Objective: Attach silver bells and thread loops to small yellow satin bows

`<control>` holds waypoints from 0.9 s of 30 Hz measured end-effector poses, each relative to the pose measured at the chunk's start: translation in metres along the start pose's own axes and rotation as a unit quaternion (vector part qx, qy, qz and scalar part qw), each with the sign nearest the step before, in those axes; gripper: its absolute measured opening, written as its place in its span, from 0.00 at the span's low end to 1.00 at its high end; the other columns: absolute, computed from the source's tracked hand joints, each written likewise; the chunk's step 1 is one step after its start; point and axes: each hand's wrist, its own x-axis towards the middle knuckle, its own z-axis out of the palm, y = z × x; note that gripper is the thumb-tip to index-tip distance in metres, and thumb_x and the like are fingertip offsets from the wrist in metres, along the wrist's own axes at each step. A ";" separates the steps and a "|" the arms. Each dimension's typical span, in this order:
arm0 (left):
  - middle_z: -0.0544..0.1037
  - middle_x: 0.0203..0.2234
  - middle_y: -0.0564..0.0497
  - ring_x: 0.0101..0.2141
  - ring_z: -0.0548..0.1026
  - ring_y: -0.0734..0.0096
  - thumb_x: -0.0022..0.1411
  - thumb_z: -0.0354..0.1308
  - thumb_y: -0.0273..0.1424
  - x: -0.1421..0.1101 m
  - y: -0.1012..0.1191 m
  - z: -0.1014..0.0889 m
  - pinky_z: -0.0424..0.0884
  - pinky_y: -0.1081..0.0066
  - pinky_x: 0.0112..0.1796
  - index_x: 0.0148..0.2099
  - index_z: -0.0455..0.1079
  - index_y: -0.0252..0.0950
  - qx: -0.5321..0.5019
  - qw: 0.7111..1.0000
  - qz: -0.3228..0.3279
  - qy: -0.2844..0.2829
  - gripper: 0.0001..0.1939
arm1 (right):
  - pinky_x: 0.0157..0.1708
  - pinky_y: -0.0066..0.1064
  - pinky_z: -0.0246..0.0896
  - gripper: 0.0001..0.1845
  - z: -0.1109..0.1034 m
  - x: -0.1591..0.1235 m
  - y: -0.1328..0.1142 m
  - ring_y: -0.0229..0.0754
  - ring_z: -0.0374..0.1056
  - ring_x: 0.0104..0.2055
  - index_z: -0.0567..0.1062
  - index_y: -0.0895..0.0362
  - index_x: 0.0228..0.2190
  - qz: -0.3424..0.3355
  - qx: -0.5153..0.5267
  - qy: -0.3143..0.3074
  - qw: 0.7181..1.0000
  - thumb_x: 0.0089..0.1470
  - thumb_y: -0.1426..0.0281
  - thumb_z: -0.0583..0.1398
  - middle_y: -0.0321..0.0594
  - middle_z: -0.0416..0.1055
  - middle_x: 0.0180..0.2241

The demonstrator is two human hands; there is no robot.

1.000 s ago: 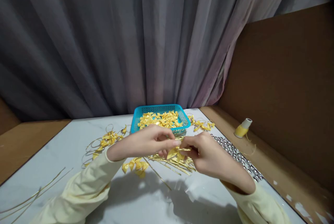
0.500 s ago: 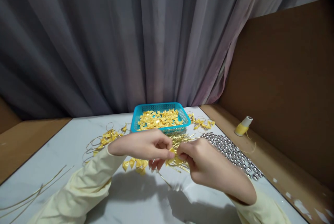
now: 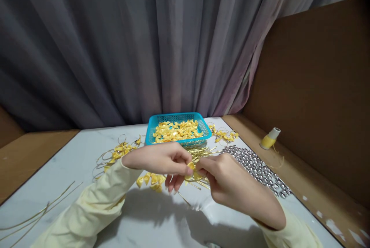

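Observation:
A small yellow ribbon bow (image 3: 191, 166) is pinched between the thumb and fingers of my left hand (image 3: 170, 161). My right hand (image 3: 224, 175) meets it from the other side, its fingertips closed on the bow's right part. Fine details between the fingertips are hidden. Behind my hands lies a bundle of gold twist ties (image 3: 202, 151). Several loose yellow bows (image 3: 154, 180) rest on the table just below my left wrist.
A blue plastic basket (image 3: 179, 141) of yellow bows stands at the back. Silver bells (image 3: 257, 167) spread on the right, near a yellow thread spool (image 3: 268, 140). Bows with wire loops (image 3: 121, 149) lie left; long gold cords (image 3: 37, 213) lie front left. Cardboard (image 3: 318, 86) walls the right side.
Almost nothing differs. My hands stay together on the bow, with only a slight shift of the fingers and of the view.

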 end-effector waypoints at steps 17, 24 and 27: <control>0.74 0.19 0.54 0.23 0.75 0.76 0.61 0.49 0.39 -0.002 0.002 -0.004 0.68 0.80 0.20 0.29 0.63 0.35 0.012 1.000 0.028 0.000 0.13 | 0.20 0.26 0.41 0.10 -0.003 0.000 0.002 0.31 0.48 0.19 0.60 0.57 0.21 0.004 0.010 -0.014 1.000 0.39 0.84 0.49 0.33 0.61 0.18; 0.74 0.21 0.54 0.24 0.75 0.75 0.62 0.48 0.35 -0.006 0.008 0.000 0.68 0.80 0.21 0.29 0.61 0.35 0.018 1.000 0.018 0.002 0.12 | 0.20 0.26 0.42 0.10 -0.005 -0.002 0.001 0.31 0.48 0.19 0.60 0.57 0.22 0.007 0.018 -0.020 1.000 0.38 0.84 0.49 0.32 0.61 0.18; 0.74 0.20 0.54 0.23 0.74 0.75 0.62 0.47 0.32 -0.008 0.010 0.002 0.68 0.79 0.21 0.29 0.62 0.35 0.048 0.998 0.022 0.014 0.10 | 0.20 0.26 0.41 0.11 -0.005 -0.003 0.000 0.31 0.48 0.19 0.61 0.57 0.23 0.013 0.022 -0.016 1.000 0.38 0.84 0.49 0.32 0.60 0.18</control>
